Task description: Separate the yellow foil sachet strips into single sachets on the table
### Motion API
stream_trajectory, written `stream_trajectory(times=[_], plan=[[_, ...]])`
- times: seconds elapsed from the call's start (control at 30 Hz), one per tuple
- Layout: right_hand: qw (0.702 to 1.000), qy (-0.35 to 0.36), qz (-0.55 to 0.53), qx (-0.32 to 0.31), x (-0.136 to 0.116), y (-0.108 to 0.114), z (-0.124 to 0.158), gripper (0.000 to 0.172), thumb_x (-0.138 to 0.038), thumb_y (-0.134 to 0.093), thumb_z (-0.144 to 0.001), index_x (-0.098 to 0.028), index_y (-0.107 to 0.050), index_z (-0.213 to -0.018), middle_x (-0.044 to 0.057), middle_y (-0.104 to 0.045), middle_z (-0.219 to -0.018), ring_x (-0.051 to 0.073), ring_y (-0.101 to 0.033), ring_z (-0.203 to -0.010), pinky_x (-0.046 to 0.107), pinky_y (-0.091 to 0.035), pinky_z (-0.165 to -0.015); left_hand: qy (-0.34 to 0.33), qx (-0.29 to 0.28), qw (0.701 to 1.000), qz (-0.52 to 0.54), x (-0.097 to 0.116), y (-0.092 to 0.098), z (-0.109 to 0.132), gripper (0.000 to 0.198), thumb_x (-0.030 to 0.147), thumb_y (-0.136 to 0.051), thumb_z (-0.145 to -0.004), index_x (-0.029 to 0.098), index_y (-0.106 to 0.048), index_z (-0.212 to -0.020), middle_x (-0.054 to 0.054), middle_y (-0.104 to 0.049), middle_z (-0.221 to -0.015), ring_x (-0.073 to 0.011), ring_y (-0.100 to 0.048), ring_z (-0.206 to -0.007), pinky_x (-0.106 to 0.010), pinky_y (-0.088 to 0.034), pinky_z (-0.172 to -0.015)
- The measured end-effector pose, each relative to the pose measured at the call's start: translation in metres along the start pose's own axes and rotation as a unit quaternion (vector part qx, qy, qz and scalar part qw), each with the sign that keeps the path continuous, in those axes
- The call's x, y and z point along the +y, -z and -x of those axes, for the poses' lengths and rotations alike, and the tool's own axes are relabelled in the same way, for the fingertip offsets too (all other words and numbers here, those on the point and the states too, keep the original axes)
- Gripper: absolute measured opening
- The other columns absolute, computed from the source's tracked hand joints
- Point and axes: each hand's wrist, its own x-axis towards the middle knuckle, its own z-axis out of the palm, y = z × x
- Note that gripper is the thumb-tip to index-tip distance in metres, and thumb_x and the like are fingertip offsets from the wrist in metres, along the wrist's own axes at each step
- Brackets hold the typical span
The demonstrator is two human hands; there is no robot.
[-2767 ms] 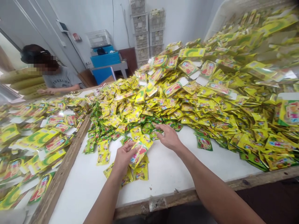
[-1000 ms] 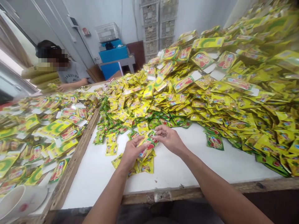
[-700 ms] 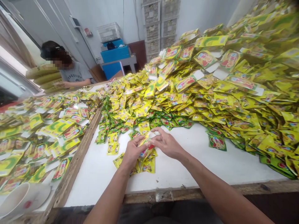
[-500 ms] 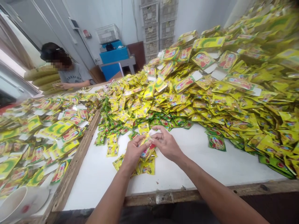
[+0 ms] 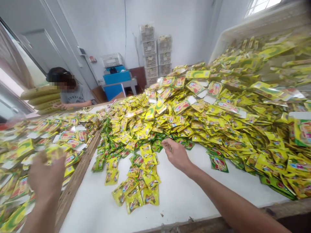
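Note:
My left hand, smeared by motion, is over the packed small cartons on the left side of the table. Whether its fingers hold a carton is hard to make out. Above the white tabletop is my right hand, its fingers loosely bent and apart with nothing seen in them. It is close to the front edge of the heap of yellow and green sachets. Left of this hand, a loose group of yellow sachets lies on the white surface, some overlapping.
A wooden strip divides the cartons from the white surface. Open cartons lie on the heap, and a large white bin tilts behind it at right. Across the table sits another person. Stacked crates stand by the wall.
My hands were together on a carton; now they are apart. The left has swung left over the cartons, while the right stays near the heap without the carton. The view has shifted.

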Motion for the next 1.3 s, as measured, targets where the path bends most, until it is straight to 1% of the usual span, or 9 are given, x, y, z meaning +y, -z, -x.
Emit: stream_trajectory(times=[0.1, 0.33, 0.57, 0.73, 0.9, 1.0, 1.13, 1.23, 1.3], plan=[[0.981, 0.069, 0.181, 0.003, 0.006, 0.000, -0.034, 0.026, -0.003, -0.043, -0.075, -0.017, -0.060, -0.089, 0.009, -0.064, -0.088, 0.020, -0.055, -0.081, 0.029, -0.038, -0.068, -0.029, 0.063, 0.997, -0.039, 0.009, 0.004, -0.006, 0.062, 0.044, -0.065, -0.067, 0.024, -0.050, -0.124, -0.009, -0.053, -0.132, -0.0389, -0.045, -0.122, -0.059, -0.035, -0.100], [0.934, 0.115, 0.338, 0.004, 0.022, -0.017, -0.079, 0.026, -0.004, -0.042, -0.080, -0.011, -0.062, -0.094, 0.016, -0.063, -0.095, 0.026, -0.051, -0.089, 0.036, -0.034, -0.075, 0.008, -0.261, 0.945, 0.199, 0.030, -0.088, 0.078, 0.034, 0.041, -0.067, -0.065, 0.016, -0.068, -0.089, -0.009, -0.071, -0.088, -0.0244, -0.064, -0.086, -0.037, -0.050, -0.082], [0.998, -0.020, -0.049, 0.044, 0.011, 0.000, -0.034, 0.016, -0.027, -0.046, -0.084, -0.020, -0.060, -0.082, 0.003, -0.063, -0.074, 0.017, -0.055, -0.069, 0.028, -0.042, -0.064, 0.047, -0.379, 0.867, 0.321, 0.057, -0.108, 0.124, 0.034, 0.045, -0.070, -0.066, 0.017, -0.071, -0.085, -0.007, -0.072, -0.083, -0.0210, -0.065, -0.079, -0.030, -0.049, -0.075], [0.929, -0.140, -0.326, -0.104, 0.001, -0.021, -0.001, 0.026, -0.043, -0.061, -0.072, -0.018, -0.060, -0.081, 0.000, -0.061, -0.069, 0.013, -0.056, -0.063, 0.027, -0.047, -0.060, 0.112, -0.512, 0.767, 0.370, 0.065, -0.116, 0.154, 0.039, 0.040, -0.076, -0.059, 0.014, -0.068, -0.087, -0.004, -0.070, -0.075, -0.0144, -0.061, -0.062, -0.025, -0.050, -0.059], [0.876, -0.173, -0.427, -0.144, -0.004, -0.041, 0.008, 0.038, -0.049, -0.069, -0.063, -0.016, -0.060, -0.078, 0.000, -0.063, -0.070, 0.014, -0.058, -0.066, 0.029, -0.048, -0.065, 0.105, -0.478, 0.776, 0.397, 0.061, -0.120, 0.160, 0.032, 0.038, -0.076, -0.059, 0.014, -0.063, -0.075, -0.001, -0.067, -0.073, -0.0121, -0.060, -0.059, -0.022, -0.049, -0.055], [0.904, -0.173, -0.383, -0.080, 0.001, -0.037, 0.002, 0.038, -0.052, -0.067, -0.065, -0.017, -0.059, -0.078, -0.001, -0.060, -0.063, 0.014, -0.056, -0.059, 0.028, -0.046, -0.059, 0.090, -0.495, 0.774, 0.384, 0.061, -0.117, 0.152, 0.038, 0.041, -0.071, -0.065, 0.015, -0.061, -0.091, -0.003, -0.068, -0.072, -0.0144, -0.063, -0.061, -0.026, -0.050, -0.061], [0.953, -0.185, -0.240, 0.011, 0.018, -0.019, -0.006, 0.028, -0.043, -0.059, -0.074, -0.020, -0.058, -0.088, -0.003, -0.054, -0.058, 0.015, -0.055, -0.054, 0.026, -0.042, -0.053, 0.017, -0.405, 0.884, 0.233, 0.056, -0.118, 0.140, 0.033, 0.043, -0.063, -0.073, 0.017, -0.060, -0.093, -0.003, -0.067, -0.068, -0.0185, -0.064, -0.065, -0.029, -0.047, -0.064], [0.985, -0.157, -0.066, -0.002, 0.027, -0.011, -0.005, 0.018, -0.028, -0.054, -0.076, -0.021, -0.061, -0.092, -0.004, -0.050, -0.053, 0.015, -0.050, -0.052, 0.026, -0.038, -0.053, -0.085, -0.351, 0.929, 0.074, 0.054, -0.123, 0.144, 0.030, 0.042, -0.061, -0.073, 0.017, -0.064, -0.089, -0.008, -0.067, -0.080, -0.0243, -0.064, -0.074, -0.034, -0.045, -0.070], [0.989, -0.133, 0.022, -0.057, 0.029, -0.011, -0.003, 0.019, -0.023, -0.053, -0.076, -0.022, -0.063, -0.092, -0.004, -0.049, -0.050, 0.015, -0.048, -0.051, 0.026, -0.035, -0.053, -0.187, -0.376, 0.908, 0.004, 0.055, -0.125, 0.155, 0.027, 0.032, -0.064, -0.071, 0.016, -0.066, -0.092, -0.012, -0.067, -0.089, -0.0282, -0.061, -0.085, -0.038, -0.044, -0.077]])
